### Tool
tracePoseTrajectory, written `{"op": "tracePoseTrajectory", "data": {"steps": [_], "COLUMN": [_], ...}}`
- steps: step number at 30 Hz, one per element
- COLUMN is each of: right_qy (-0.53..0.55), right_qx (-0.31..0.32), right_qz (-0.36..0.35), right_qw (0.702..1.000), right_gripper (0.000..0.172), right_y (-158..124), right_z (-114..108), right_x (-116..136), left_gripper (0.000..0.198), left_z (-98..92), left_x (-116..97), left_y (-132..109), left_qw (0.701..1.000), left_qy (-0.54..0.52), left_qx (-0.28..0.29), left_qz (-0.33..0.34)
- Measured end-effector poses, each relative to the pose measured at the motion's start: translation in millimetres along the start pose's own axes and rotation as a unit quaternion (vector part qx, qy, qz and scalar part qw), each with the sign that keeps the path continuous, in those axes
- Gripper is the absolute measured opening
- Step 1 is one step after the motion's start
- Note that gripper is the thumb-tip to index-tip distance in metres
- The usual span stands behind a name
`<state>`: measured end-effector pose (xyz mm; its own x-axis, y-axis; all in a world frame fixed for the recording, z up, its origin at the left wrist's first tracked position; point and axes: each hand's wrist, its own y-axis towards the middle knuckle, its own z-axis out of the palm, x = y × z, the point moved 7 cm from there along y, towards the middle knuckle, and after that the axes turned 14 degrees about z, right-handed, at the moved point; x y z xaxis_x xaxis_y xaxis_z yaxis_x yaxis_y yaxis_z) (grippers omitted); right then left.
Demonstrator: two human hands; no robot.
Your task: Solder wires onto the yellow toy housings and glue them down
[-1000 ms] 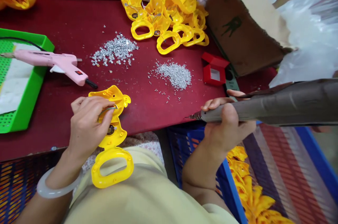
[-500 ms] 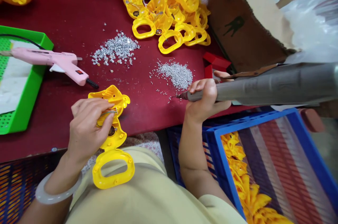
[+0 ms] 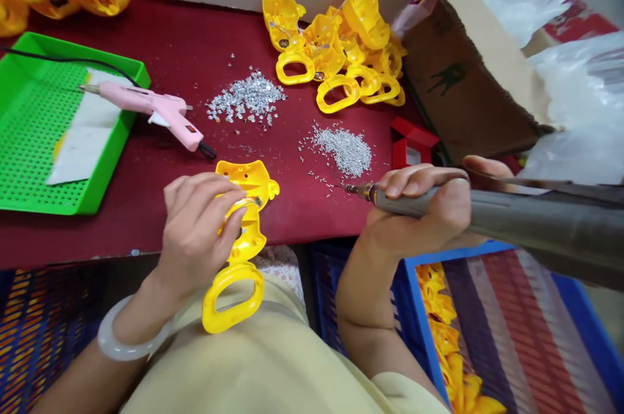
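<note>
My left hand (image 3: 197, 232) grips a yellow plastic shell with a loop handle (image 3: 238, 251) at the table's near edge, fingers pressed on its middle where thin wires show. My right hand (image 3: 424, 209) is wrapped round a grey electric screwdriver (image 3: 511, 216). Its tip points left, just short of a pile of small silver screws (image 3: 344, 149) on the red table (image 3: 185, 56). A second pile of shiny silver washers or bits (image 3: 246, 97) lies further left.
A pink glue gun (image 3: 156, 108) rests across the rim of a green tray (image 3: 73, 206). A heap of yellow shells (image 3: 341, 50), a red box (image 3: 412, 144) and a cardboard box (image 3: 468, 69) stand behind. A blue crate (image 3: 511, 329) holds yellow parts at lower right.
My right hand drew the screwdriver tip up to the screw pile, then back a little to the right. The view shifted rightward; my left hand still holds the shell.
</note>
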<state>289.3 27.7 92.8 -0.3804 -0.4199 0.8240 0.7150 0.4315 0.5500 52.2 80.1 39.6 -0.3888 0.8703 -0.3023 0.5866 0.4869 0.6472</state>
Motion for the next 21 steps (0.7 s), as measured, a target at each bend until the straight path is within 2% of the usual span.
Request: {"op": "tracePoseTrajectory", "data": {"steps": [5,8,10,12,16,19,21], "right_qy": [0.063,0.064,0.062,0.061,0.048,0.067,0.084], "right_qx": [-0.002,-0.003,-0.009,-0.015,-0.023,-0.027,-0.033], "right_qz": [0.030,0.055,0.070,0.077,0.083,0.080,0.062], "right_qw": [0.998,0.996,0.996,0.995,0.995,0.994,0.994], "right_gripper": [0.011,0.007,0.008,0.011,0.012,0.011,0.010], "right_y": [-2.8,-1.2,0.0,1.4,5.8,10.8,13.9], "right_z": [16.6,21.1,20.7,19.0,15.4,7.9,-1.0], "right_x": [-13.0,-21.9,-23.0,-19.9,-12.7,-14.7,-17.7], "left_gripper": [0.014,0.014,0.013,0.009,0.009,0.023,0.025], "left_z": [12.5,36.9,58.2,78.4,111.8,129.7,139.3], "left_x": [-8.9,-12.1,-12.6,-14.8,-24.6,-26.3,-22.1], "left_y": [19.4,43.0,61.2,79.2,104.6,111.7,113.0], "left_qw": [0.994,0.978,0.963,0.950,0.935,0.924,0.919], "left_qy": [-0.014,-0.016,0.000,0.010,-0.014,0.003,0.019], "left_qx": [0.067,0.155,0.220,0.261,0.294,0.313,0.325], "left_qz": [0.085,0.139,0.156,0.169,0.199,0.221,0.224]}}
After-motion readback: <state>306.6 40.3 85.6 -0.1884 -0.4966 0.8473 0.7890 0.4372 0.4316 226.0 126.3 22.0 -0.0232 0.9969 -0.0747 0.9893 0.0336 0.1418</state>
